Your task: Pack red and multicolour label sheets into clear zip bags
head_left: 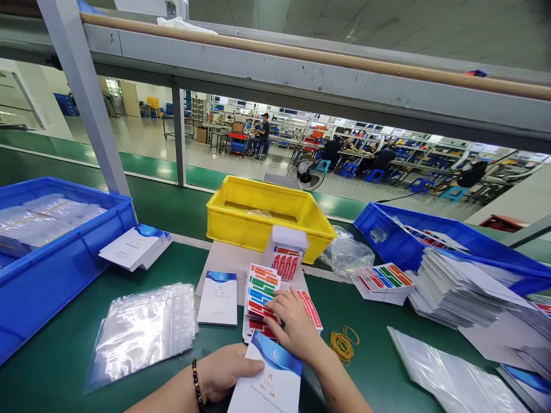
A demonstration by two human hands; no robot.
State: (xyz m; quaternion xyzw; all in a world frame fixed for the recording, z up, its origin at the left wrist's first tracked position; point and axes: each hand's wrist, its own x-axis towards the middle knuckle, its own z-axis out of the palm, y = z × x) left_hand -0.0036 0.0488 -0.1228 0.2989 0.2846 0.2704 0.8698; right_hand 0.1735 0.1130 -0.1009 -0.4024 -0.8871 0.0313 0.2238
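My left hand [224, 367], with a beaded bracelet at its wrist, grips a white booklet [273, 381] with a blue wave along its top; the thumb lies over its left side. My right hand [297, 324] has its fingers stretched over a stack of colour-striped cards [262, 287], touching the right side. Red-and-white cards [310, 310] lie partly behind that hand. Left of the stack is another blue-topped booklet [217, 301]. Behind it stands an upright translucent box [287, 238] with red-striped cards at its front.
Clear zip bags [146, 327] lie at the left beside a blue bin [86, 241]. A yellow bin [258, 221] stands at the back. Rubber bands [343, 344], striped cards [385, 281], a tall paper stack [456, 292] and another blue bin [396, 241] are to the right.
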